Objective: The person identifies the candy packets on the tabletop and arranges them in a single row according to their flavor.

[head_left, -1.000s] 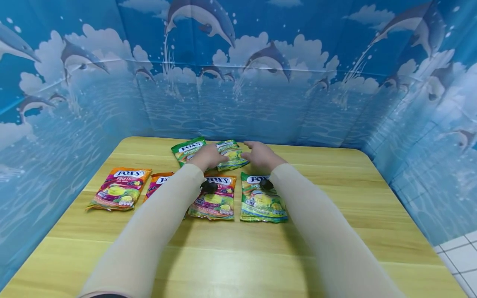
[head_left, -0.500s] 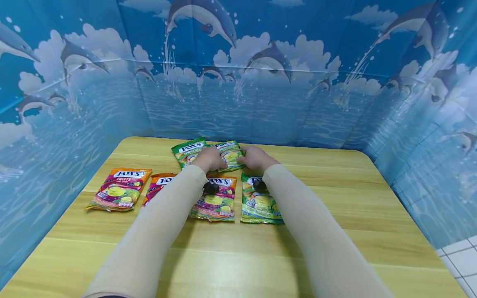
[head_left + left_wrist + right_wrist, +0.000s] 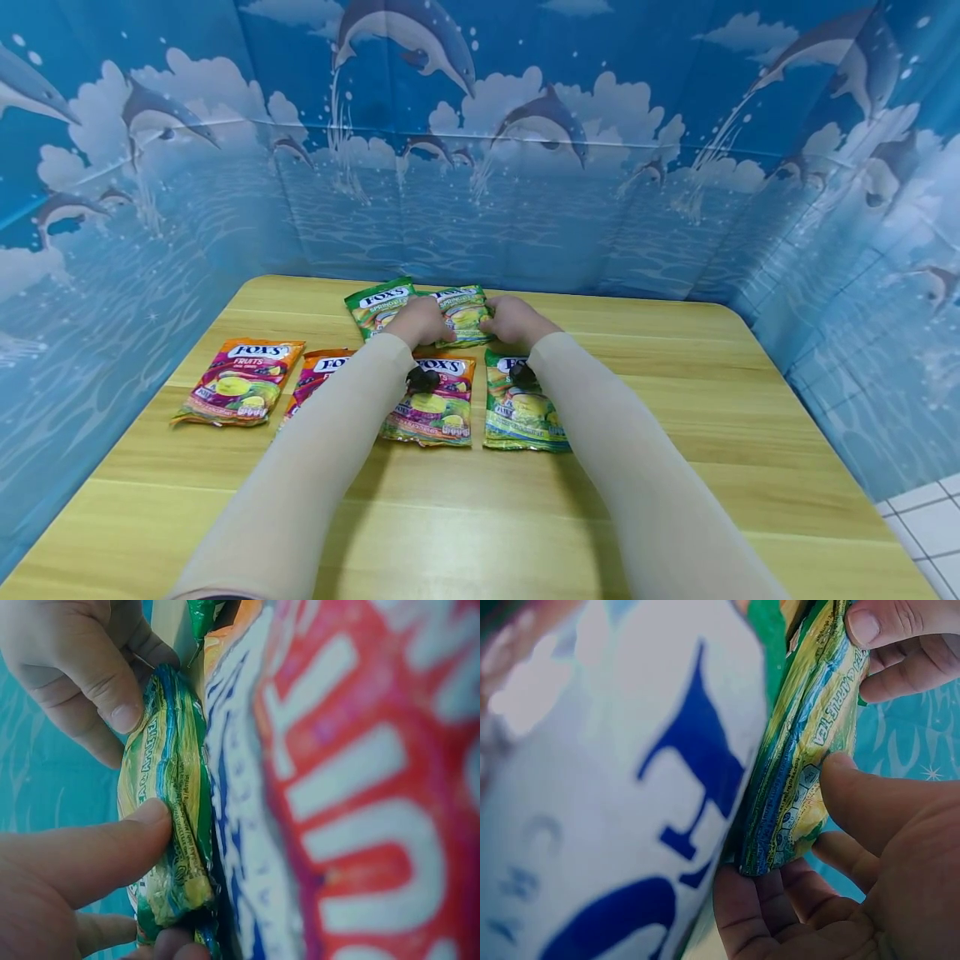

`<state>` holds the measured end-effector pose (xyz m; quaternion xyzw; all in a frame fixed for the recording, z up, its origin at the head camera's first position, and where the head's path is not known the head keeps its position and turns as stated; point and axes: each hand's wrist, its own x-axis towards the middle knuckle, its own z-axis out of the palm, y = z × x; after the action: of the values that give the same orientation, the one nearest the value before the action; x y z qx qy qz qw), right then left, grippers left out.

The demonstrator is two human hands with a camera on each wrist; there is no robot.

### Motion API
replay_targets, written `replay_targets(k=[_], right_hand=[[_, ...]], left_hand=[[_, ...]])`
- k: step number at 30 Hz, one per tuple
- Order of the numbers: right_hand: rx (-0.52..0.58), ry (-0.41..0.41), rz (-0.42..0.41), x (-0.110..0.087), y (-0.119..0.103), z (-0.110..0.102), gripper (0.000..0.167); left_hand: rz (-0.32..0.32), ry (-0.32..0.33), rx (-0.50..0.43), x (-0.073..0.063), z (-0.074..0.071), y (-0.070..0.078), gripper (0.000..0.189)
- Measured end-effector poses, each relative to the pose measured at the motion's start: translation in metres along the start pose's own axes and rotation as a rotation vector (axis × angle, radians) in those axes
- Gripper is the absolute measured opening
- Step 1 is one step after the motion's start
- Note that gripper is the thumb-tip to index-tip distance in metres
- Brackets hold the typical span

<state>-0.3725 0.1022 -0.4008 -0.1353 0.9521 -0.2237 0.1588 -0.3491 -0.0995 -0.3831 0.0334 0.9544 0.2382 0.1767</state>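
At the back of the table lies a small green candy bag (image 3: 467, 315) marked Fox's, between my two hands. My left hand (image 3: 422, 322) grips its left side; in the left wrist view the thumb presses on the bag's face (image 3: 169, 787) and fingertips show beneath. On the right side, my right hand (image 3: 516, 321) pinches the bag, thumb on top and fingers curled under its edge in the right wrist view (image 3: 922, 855). Another green candy bag (image 3: 378, 304) lies just left, partly behind my left hand.
In the front row are orange-purple Fox's Fruits bags: one at far left (image 3: 238, 382), one mostly behind my left sleeve (image 3: 318, 371), one in the middle (image 3: 435, 408). A green bag (image 3: 521, 417) lies right of them, partly under my right forearm. A dolphin-print curtain (image 3: 480, 208) borders the wooden table (image 3: 705, 400).
My right hand, spread beside the green candy bag a second ago, has moved left and taken hold of its right side. My left fingers have closed on its left side. The bag has barely moved.
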Motion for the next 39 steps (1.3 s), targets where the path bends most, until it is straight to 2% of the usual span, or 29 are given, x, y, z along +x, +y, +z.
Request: replay_targets(k=[4,10,13,21,27,33,39], right_hand=[[0.012,0.0,0.012,0.002,0.001,0.0,0.069],[0.023,0.02,0.038,0.003,0.0,0.001,0.07],[0.023,0.033,0.052,0.003,0.0,0.001,0.069],[0.045,0.048,0.027,-0.007,0.0,-0.006,0.069],[0.088,0.065,0.02,-0.022,0.002,-0.021,0.072],[0.103,0.076,0.015,-0.047,0.012,-0.043,0.076],[0.098,0.08,0.014,-0.076,0.029,-0.059,0.078]], left_hand=[[-0.001,-0.003,-0.011,0.004,0.001,-0.001,0.039],[-0.016,-0.004,-0.093,0.008,0.002,-0.004,0.079],[-0.014,0.002,-0.118,0.008,0.002,-0.004,0.09],[0.017,0.027,-0.2,0.002,0.002,-0.002,0.092],[0.051,0.047,-0.247,0.0,0.001,0.007,0.092],[0.122,0.052,-0.251,-0.007,0.002,0.025,0.092],[0.18,0.041,-0.27,-0.019,0.008,0.05,0.093]])
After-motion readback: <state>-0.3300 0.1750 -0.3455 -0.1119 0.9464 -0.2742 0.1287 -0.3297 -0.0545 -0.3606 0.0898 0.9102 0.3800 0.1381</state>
